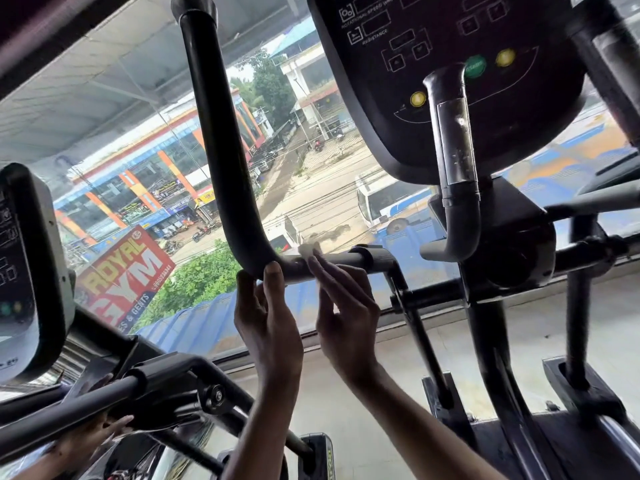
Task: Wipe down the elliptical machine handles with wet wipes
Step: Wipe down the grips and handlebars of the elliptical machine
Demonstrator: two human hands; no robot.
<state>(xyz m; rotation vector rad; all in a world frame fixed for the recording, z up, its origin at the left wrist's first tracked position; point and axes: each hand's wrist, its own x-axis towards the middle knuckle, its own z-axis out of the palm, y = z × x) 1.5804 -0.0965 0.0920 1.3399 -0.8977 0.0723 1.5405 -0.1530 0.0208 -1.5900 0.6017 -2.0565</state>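
red sign (124,271) outside reads "royal gym"; left grip (266,313), fingers spread, touches black handle (221,133) bend, right grip (346,306) presses wipe (306,250) onto its bar with straight fingers.

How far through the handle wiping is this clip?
Done: nothing confirmable; no wiped stretch stands out. In hand: the right hand presses a white wipe on the lower bar of the curved handle, the left hand touching its bend. Left: apparently that handle's upper length, the short centre grip and the far-side handle.
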